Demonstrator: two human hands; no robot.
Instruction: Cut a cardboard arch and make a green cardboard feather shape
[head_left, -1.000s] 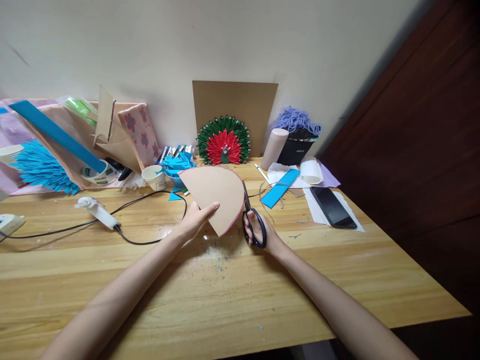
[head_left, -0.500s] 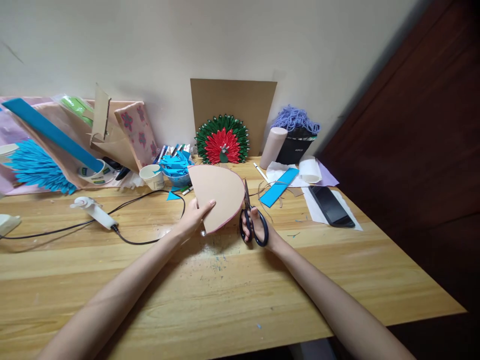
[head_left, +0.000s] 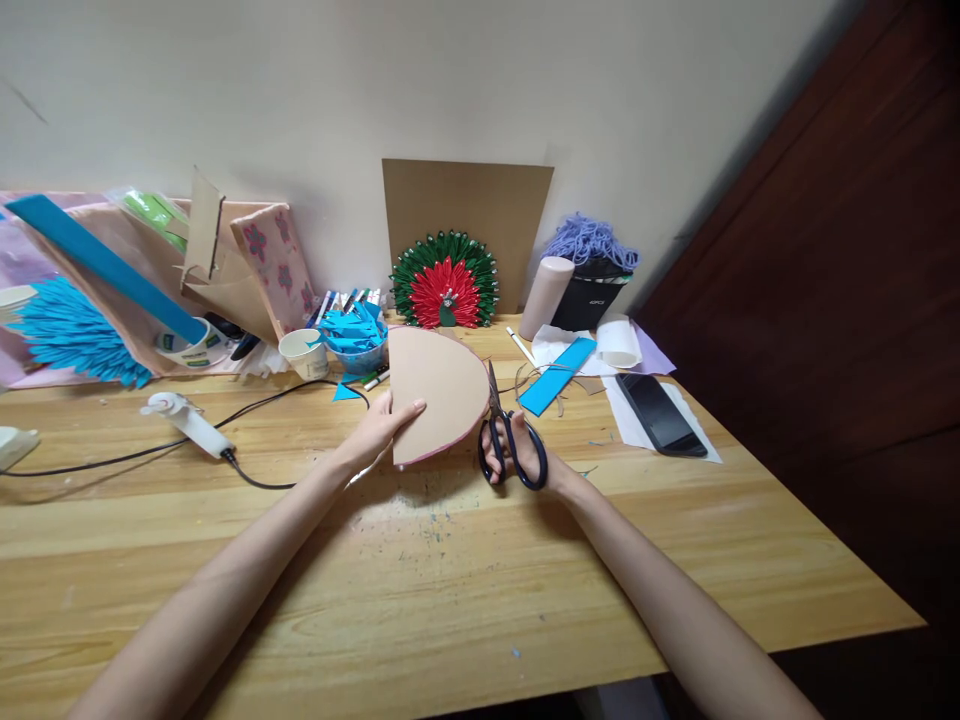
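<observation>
A half-round piece of cardboard with a reddish curved rim is pinched at its straight left edge by my left hand, thumb on top. My right hand is closed round the handles of dark-handled scissors. Their blades point up and away from me, slightly parted, at the cardboard's curved right edge. Whether the blades bite into the edge I cannot tell. Beyond the cardboard, a green and red fan-shaped peacock decoration leans on a brown board.
Left of my hands are a white glue gun with its black cord, a paper cup and a tub of blue pieces. To the right lie a blue strip and a phone. Small scraps dot the wooden table.
The cardboard has turned slightly, its straight edge now nearly upright, with my left hand. The scissors' handles have spread wider as my right hand opened a little.
</observation>
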